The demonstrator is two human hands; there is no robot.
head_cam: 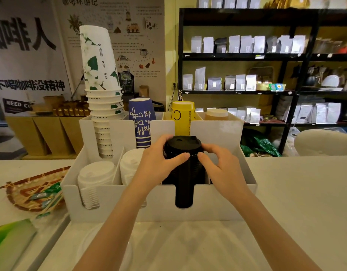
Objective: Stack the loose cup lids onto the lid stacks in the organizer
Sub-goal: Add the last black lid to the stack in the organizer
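A white organizer point(217, 200) stands on the counter in front of me. Its front row holds two white lid stacks point(95, 173) point(130, 163) and, right of them, a tall black lid stack point(183, 182). The top black lid point(181, 144) sits on that stack. My left hand point(159, 165) grips the stack's top from the left, thumb across the front. From the right my right hand point(221, 165) holds the same spot, fingertips on the lid's rim. The rightmost front compartment is hidden behind my right hand.
Behind the lids stand stacks of paper cups: white floral point(100, 75), blue point(142, 122), yellow point(182, 118) and brown point(216, 114). A woven tray point(22, 192) with packets lies at left. A clear plastic lid point(102, 245) lies on the counter in front. Black shelves fill the back right.
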